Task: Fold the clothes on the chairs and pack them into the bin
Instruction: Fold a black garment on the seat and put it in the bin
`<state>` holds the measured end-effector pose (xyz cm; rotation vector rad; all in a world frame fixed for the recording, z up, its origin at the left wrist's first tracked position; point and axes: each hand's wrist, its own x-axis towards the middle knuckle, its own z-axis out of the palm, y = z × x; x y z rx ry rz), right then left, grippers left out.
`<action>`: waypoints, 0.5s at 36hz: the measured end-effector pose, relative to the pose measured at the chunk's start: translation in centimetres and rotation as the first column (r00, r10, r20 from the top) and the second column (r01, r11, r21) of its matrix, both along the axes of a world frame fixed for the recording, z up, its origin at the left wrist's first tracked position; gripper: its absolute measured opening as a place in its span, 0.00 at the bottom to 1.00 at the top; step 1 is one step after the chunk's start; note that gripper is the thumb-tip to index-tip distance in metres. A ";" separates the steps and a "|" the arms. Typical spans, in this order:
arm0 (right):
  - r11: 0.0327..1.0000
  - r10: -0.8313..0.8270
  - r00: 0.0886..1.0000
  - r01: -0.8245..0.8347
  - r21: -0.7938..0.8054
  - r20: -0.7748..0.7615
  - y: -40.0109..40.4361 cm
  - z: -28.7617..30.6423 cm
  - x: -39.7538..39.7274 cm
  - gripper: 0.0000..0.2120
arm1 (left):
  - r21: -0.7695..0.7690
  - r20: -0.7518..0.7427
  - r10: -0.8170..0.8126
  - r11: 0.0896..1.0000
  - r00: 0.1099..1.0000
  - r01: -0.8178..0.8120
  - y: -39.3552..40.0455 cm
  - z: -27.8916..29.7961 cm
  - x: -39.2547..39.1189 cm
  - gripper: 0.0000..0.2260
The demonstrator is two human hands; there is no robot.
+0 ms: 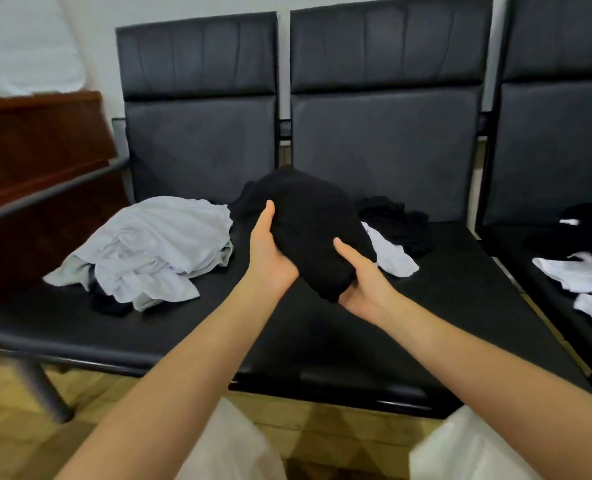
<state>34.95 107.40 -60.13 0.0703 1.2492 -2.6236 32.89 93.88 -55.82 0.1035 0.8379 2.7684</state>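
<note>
Black cloth, a folded garment (308,230), is held above the middle of the seat (322,341) between left hand (270,251) and right hand (360,282), fingers curled beneath. Soft and light, it is probably best supported from underneath at both ends.

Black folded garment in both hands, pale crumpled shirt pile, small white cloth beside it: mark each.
Black folded garment (308,220), head view, upper middle.
Pale crumpled shirt pile (156,244), head view, centre.
Small white cloth (393,259), head view, middle.
</note>
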 end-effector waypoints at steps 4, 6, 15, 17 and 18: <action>0.991 -0.124 0.992 0.123 0.047 0.022 0.6 0.2 -0.8 0.24 | 0.018 -0.048 0.049 0.999 0.998 -0.048 -2.0 -0.6 0.0 0.16; 0.975 -0.179 0.982 0.170 0.141 0.056 1.1 0.0 -0.7 0.30 | -0.009 -0.042 0.063 0.998 0.997 -0.063 -3.5 -1.3 -0.3 0.18; 0.839 -0.205 0.977 0.208 0.503 -0.062 1.0 0.9 0.7 0.15 | -0.458 0.173 -0.076 0.877 0.982 0.148 -9.7 -1.1 0.0 0.28; 0.833 -0.187 0.980 0.199 0.517 -0.076 0.1 1.8 0.5 0.12 | -0.582 0.172 -0.068 0.798 0.983 0.157 -10.9 -0.5 0.3 0.23; 0.836 -0.175 0.982 0.189 0.516 -0.076 -0.6 2.2 0.4 0.11 | -0.619 0.153 -0.049 0.774 0.987 0.134 -11.5 -0.2 0.6 0.19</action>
